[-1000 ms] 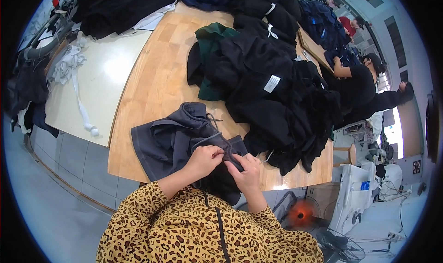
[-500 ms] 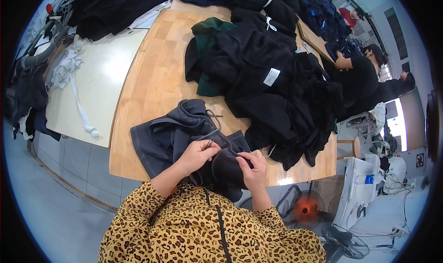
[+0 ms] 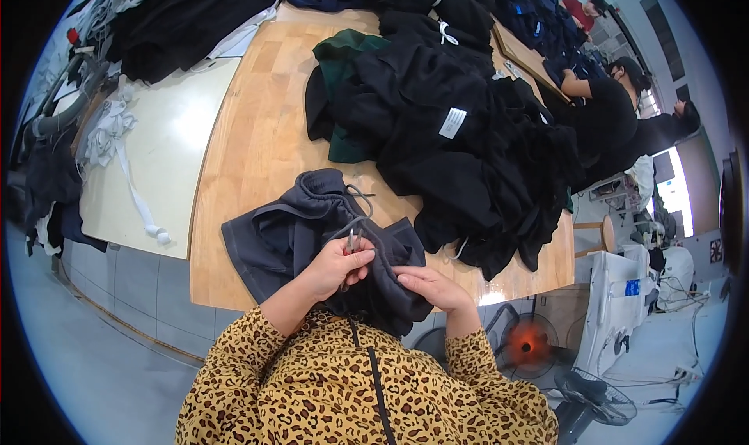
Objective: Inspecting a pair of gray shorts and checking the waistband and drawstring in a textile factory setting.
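Observation:
A dark grey garment with a gathered waistband and a drawstring, like shorts point(image 3: 273, 223), lies bunched at the table's near edge and hangs over it toward me. My left hand point(image 3: 341, 267) is closed around small metal thread snips point(image 3: 354, 240), whose tips point up and away from me over the fabric. To the right, my right hand point(image 3: 437, 287) grips the garment's gathered edge between thumb and fingers. The drawstring point(image 3: 363, 198) loops loose on the wood beyond my hands. Part of the snips is hidden inside my left hand.
A large heap of black garments point(image 3: 460, 164) with a dark green piece point(image 3: 347, 55) covers the table's right side. White strips point(image 3: 129, 148) lie on the pale board at left. A fan point(image 3: 527, 347) stands below right; a person in black point(image 3: 612, 102) works beyond the table.
The snips' tips now show above my left hand. My right hand has shifted slightly right and down, its fingers lying flatter along the garment's edge. The view has tilted a little.

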Demonstrator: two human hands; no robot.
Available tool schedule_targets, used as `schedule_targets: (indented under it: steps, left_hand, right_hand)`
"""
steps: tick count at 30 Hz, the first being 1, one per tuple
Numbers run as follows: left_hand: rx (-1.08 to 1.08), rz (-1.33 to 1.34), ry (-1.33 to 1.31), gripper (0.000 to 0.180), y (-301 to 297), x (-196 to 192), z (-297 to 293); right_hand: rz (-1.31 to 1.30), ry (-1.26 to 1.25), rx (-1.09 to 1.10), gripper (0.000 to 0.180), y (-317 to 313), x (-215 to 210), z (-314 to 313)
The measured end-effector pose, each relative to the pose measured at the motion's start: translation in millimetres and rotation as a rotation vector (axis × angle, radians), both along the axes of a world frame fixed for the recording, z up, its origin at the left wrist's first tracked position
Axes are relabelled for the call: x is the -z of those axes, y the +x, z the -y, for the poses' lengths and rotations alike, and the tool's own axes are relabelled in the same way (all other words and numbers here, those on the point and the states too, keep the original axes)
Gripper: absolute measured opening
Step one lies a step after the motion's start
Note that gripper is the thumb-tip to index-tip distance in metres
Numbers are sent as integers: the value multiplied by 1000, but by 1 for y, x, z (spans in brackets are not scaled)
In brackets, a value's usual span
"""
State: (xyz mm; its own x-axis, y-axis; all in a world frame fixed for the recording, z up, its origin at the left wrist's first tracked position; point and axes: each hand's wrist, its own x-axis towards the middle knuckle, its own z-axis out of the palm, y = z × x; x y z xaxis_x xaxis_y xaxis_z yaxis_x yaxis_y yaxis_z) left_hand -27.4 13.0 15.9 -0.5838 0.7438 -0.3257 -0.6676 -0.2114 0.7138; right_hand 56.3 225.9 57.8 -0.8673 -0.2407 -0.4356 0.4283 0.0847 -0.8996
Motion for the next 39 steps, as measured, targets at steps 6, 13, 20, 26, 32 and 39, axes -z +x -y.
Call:
schedule_targets:
  steps: [6, 13, 20, 26, 32, 39]
  left_hand:
    - [-217, -49, -116, 11, -2, -5, 1]
    - [-257, -60, -143, 10, 2, 0, -5]
    - [66, -254, -163, 34, -8, -19, 3]
    - [12, -681, -166, 43, 1, -5, -12]
    - [-93, -651, -192, 58, 11, -2, -14]
    - [-120, -520, -211, 64, 13, 0, -14]
  right_hand:
    - [181, -299, 167, 19, -11, 5, -10]
    - [224, -535, 339, 23, -15, 16, -18]
    - [165, -391, 220, 30, -8, 22, -21]
    - [57, -41, -9, 41, -26, -1, -1]
    - [234, -490, 186, 28, -18, 20, 1]
    - [268, -593, 320, 24, -13, 33, 3]
